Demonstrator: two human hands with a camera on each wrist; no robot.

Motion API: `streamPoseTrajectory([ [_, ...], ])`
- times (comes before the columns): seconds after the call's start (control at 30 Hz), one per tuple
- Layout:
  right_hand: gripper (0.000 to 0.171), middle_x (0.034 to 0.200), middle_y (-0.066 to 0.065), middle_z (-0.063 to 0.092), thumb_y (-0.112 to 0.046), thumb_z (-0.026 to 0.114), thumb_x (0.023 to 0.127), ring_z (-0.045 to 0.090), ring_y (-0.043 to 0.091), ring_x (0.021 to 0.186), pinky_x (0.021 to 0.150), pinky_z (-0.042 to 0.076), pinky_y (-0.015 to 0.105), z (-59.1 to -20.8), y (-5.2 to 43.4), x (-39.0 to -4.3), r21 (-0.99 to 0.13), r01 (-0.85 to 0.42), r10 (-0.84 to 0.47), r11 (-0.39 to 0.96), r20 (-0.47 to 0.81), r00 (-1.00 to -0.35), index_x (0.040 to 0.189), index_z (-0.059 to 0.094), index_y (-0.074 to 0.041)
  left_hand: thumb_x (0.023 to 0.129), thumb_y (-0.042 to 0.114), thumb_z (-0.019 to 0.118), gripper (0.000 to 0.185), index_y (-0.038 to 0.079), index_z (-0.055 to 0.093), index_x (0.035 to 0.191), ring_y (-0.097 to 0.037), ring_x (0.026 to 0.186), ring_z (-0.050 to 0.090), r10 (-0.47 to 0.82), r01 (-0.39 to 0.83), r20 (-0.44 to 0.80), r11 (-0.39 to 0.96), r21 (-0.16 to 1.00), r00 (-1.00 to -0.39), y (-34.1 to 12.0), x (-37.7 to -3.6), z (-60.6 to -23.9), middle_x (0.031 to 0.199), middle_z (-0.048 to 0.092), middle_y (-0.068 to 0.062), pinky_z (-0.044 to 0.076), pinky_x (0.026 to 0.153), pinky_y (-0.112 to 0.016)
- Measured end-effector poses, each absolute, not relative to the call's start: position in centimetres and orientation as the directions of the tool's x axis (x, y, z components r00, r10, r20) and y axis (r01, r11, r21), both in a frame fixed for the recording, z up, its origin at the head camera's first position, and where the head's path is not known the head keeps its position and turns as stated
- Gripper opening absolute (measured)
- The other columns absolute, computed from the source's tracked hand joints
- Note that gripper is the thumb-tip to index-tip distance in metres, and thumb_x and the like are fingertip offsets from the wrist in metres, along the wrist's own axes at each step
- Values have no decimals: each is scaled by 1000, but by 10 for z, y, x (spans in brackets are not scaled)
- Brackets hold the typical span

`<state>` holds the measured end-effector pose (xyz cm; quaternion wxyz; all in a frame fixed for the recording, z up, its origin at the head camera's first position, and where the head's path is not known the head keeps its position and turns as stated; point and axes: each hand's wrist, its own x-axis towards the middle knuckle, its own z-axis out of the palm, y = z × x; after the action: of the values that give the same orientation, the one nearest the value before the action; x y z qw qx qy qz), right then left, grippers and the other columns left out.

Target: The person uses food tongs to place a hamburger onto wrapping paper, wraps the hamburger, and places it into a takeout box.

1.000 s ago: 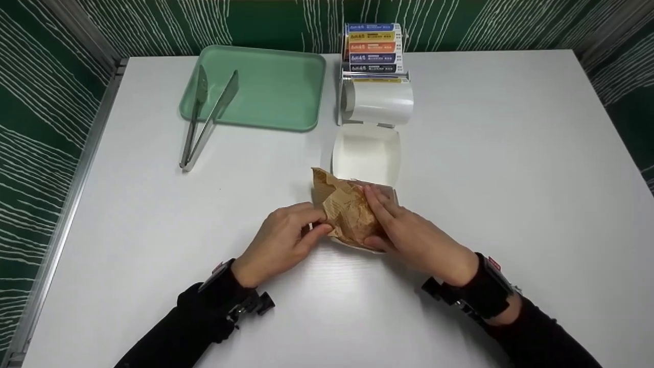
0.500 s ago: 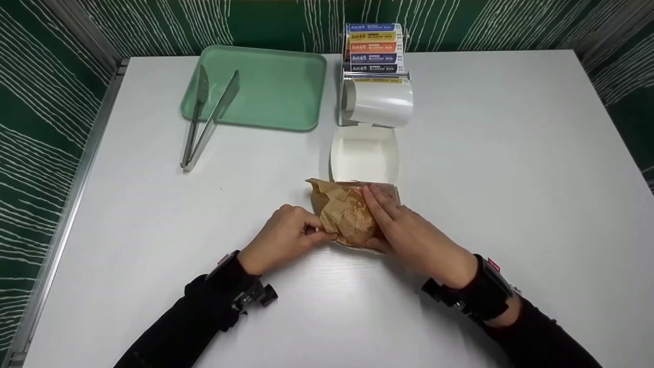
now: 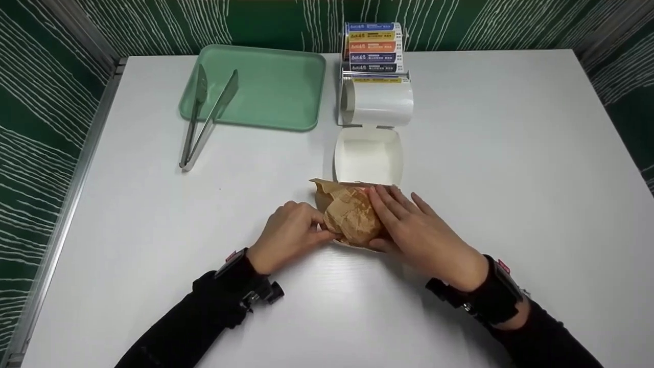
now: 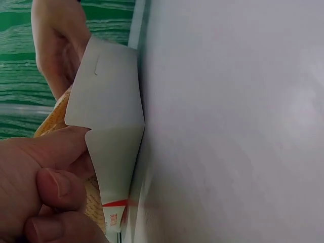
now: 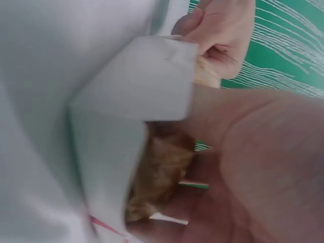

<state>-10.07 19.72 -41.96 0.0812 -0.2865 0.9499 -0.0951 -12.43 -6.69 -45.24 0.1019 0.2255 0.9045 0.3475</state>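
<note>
A bundle in crumpled brown paper (image 3: 352, 217) sits in the base of an open white carton (image 3: 369, 153), whose lid lies folded back. My left hand (image 3: 291, 235) pinches the paper at the bundle's left side, fingers curled. In the left wrist view its thumb (image 4: 63, 147) reaches behind the carton's front wall (image 4: 109, 96). My right hand (image 3: 424, 232) rests on the bundle's right side, fingers long and fairly straight. The right wrist view shows these fingers (image 5: 202, 202) alongside the brown paper, inside the carton wall (image 5: 106, 152). What the paper wraps is hidden.
Behind the carton stands a dispenser with a white roll (image 3: 382, 104) and several coloured label strips (image 3: 373, 47). A green tray (image 3: 276, 87) lies at the back left, with metal tongs (image 3: 196, 133) leaning over its front edge.
The left hand has moved a little right, and the paper's raised left corner has come down. The right hand's fingers have spread slightly and shifted a little right on the bundle.
</note>
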Motion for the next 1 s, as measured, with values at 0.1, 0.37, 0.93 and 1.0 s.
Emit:
streamPoseTrajectory([
  [0.1, 83, 170, 22, 40, -47, 66, 105, 36, 45, 159, 127, 32, 66, -416, 194, -95, -168, -549, -561, 819, -35, -827, 166, 35, 0, 88, 28, 90, 11, 17, 88, 93, -10, 66, 36, 474, 338, -35, 674, 656, -880, -66, -124, -450, 61, 54, 11, 31, 60, -24],
  [0.37, 69, 171, 31, 31, -34, 58, 111, 40, 48, 155, 123, 41, 61, -433, 184, -94, -237, -598, -607, 766, 43, -794, 167, 32, -2, 92, 28, 86, 14, 15, 87, 87, -5, 56, 48, 525, 301, -121, 646, 702, -843, -68, -128, -445, 60, 65, 6, 38, 58, -21],
  [0.93, 70, 167, 37, 33, -25, 67, 107, 46, 55, 149, 108, 54, 61, -435, 183, -96, -329, -599, -610, 730, 81, -788, 164, 37, 1, 90, 1, 84, 33, 9, 78, 122, -21, 96, 79, 389, 183, 24, 376, 908, -921, -89, -174, -465, 113, 81, -10, 64, 83, -31],
  [1.0, 70, 168, 37, 33, -26, 67, 107, 45, 55, 149, 108, 54, 61, -435, 183, -96, -329, -599, -612, 730, 75, -787, 164, 37, 0, 89, 2, 85, 19, 9, 82, 106, -17, 87, 77, 366, 229, 83, 376, 898, -927, -83, -174, -465, 102, 83, -7, 63, 79, -27],
])
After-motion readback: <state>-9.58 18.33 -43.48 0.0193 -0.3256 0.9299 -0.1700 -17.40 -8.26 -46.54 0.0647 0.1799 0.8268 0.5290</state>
